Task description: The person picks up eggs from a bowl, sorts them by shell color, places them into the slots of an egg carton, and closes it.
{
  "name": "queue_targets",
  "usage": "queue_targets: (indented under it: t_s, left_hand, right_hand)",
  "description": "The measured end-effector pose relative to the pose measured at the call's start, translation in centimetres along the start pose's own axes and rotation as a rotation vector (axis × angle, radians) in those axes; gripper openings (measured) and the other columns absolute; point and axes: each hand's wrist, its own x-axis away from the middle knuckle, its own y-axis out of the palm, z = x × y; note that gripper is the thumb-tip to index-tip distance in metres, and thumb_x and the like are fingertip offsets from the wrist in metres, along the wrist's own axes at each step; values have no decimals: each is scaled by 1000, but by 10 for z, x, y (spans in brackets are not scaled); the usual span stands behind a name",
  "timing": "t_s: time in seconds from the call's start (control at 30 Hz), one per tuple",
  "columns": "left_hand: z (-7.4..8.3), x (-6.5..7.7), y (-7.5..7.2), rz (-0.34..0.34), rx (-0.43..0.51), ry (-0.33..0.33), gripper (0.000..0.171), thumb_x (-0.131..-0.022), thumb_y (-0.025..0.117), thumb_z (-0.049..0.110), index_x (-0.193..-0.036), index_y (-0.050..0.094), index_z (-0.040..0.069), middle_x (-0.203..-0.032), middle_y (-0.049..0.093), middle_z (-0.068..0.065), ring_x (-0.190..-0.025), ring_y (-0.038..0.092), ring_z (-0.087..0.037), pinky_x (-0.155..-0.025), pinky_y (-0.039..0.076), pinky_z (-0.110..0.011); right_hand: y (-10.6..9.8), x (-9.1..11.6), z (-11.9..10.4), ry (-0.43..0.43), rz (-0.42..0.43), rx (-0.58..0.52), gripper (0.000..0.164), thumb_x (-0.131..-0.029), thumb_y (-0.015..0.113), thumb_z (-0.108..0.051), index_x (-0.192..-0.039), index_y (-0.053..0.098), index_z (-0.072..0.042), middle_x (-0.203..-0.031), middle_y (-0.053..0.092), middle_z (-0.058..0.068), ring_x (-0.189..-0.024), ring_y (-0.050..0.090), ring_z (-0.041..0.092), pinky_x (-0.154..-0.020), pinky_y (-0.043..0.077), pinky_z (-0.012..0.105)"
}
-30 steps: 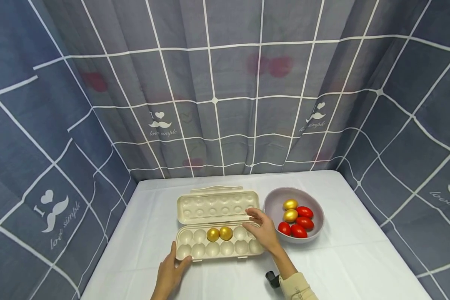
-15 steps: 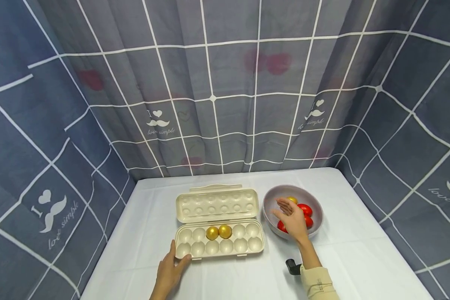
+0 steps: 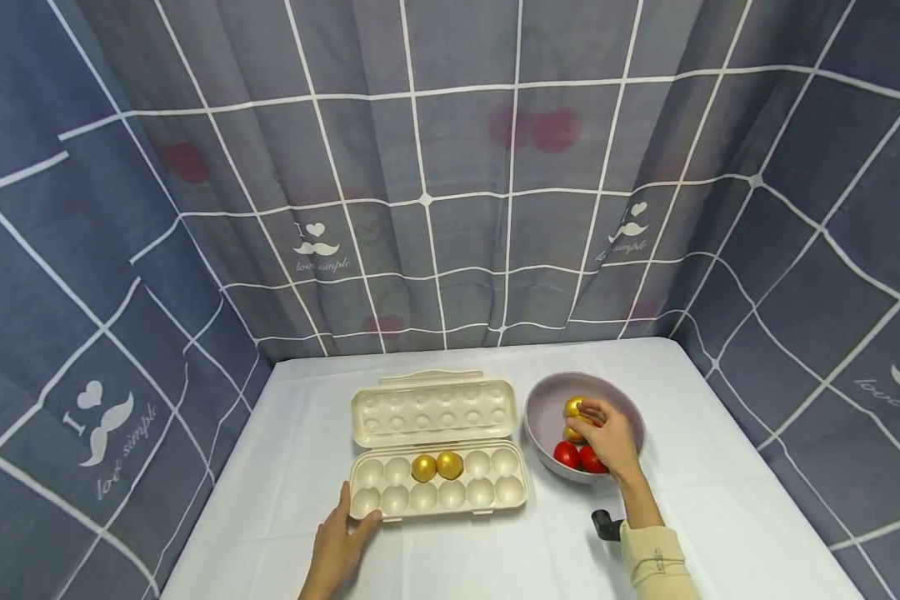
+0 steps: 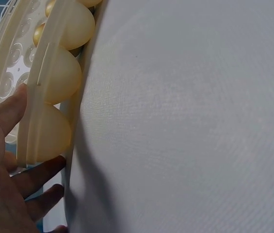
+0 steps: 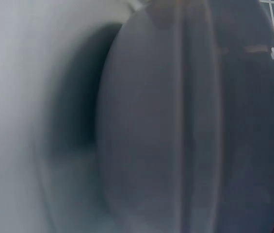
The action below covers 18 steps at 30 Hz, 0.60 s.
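The plastic egg box sits low in the middle of the frame on the white tabletop. Its lid lies back behind it, so all the cups can be reached from above. Two gold eggs sit side by side in the middle of the back row. The round cups should keep them from rolling.

The left hand pinches the near left corner of the box, with the thumb over the rim and the fingers along the outside. That is probably to stop the box from sliding.

The two hands are apart. The right hand is over the bowl, right of the box. Its thumb and fingers are bent, with their tips at the gold eggs in the bowl. I can't tell if they touch one or hold it, and the right wrist view shows mostly the bowl's side. Red eggs are in there too. The high wall likely keeps them all from rolling off.
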Motion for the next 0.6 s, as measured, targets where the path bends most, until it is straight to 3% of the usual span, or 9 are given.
queue_targets:
  t_s: [0.27,0.47,0.6]
  left_hand:
    - [2,1,1,-10,14,-12,89,-95,64,42,-148,21,-15,-143,36,-39,-131,36,-56,-107,20,-70]
    - [1,2,1,5,4,-7,89,-94,65,42,-147,23,-16,-141,38,-40,-129,39,-57,-106,29,-67]
    - [1,1,0,10,3,1,89,-94,65,42,-147,23,-16,-141,38,-40,-129,38,-57,-106,28,-67]
  right_hand:
    - [5,-4,1,147,21,25,56,-88,73,-9,-132,48,15,-132,53,34,-127,48,42,-109,38,49]
    - [12,-6,4,181,9,87,53,-87,72,-7,-128,48,17,-128,54,35,-122,52,44,-107,40,51]
    - [18,-10,6,185,-10,70,53,-87,72,-6,-128,49,17,-127,55,34,-121,53,43,-105,42,50]
